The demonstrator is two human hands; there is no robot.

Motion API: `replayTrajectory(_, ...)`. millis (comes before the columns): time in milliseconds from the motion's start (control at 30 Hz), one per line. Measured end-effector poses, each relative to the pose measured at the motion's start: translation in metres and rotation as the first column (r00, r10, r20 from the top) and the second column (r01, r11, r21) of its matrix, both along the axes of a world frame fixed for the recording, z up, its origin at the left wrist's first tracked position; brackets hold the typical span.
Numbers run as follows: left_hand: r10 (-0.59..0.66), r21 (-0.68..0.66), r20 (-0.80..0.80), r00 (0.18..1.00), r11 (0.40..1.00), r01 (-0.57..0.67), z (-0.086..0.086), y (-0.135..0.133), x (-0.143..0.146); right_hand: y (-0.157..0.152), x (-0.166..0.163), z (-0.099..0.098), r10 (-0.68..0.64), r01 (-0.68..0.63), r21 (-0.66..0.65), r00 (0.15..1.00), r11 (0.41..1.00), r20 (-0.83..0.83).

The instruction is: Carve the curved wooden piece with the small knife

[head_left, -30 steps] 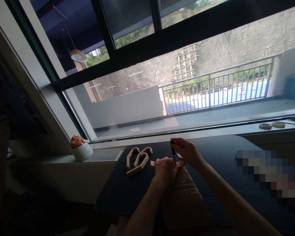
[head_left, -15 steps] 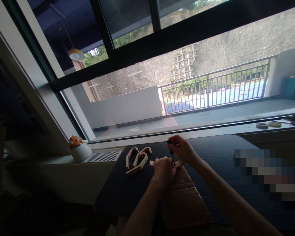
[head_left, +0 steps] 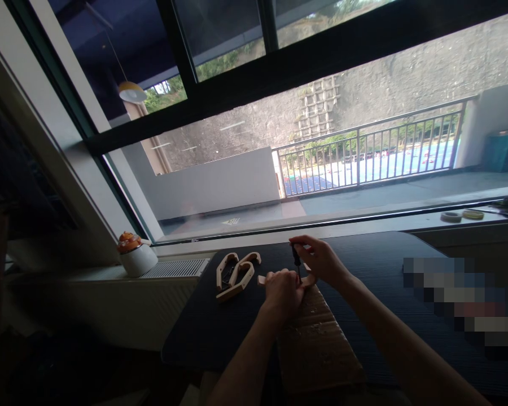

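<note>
White pot with orange lid (head_left: 135, 255): on sill, well left of your hands.
Two wooden loop pieces (head_left: 235, 273): flat on dark table (head_left: 385, 265), just left of your left hand.
Left hand (head_left: 283, 290): fist closed over small wooden piece (head_left: 261, 280), pinning it to cardboard sheet (head_left: 317, 338); one end shows beyond knuckles.
Screwdriver (head_left: 297, 262): upright between your hands, tip down at that piece.
Right hand (head_left: 322, 260): fingers wrapped round screwdriver's dark handle.
Tape rolls (head_left: 451, 216): on sill, well right of grip.
</note>
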State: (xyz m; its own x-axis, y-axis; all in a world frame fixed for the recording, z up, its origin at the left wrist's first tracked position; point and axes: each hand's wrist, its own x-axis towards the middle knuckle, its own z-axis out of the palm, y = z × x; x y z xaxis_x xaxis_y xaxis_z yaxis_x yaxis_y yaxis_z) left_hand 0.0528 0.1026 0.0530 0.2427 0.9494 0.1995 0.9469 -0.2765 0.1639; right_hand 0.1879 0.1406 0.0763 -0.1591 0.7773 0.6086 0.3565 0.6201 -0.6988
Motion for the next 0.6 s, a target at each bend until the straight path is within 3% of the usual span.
replayTrajectory(600, -0.009, 0.02, -0.015, 1.0, 1.0, 0.009, -0.001, 0.0, -0.001, 0.008, -0.002, -0.001, -0.084, 0.081, 0.058, 0.995, 0.995, 0.048)
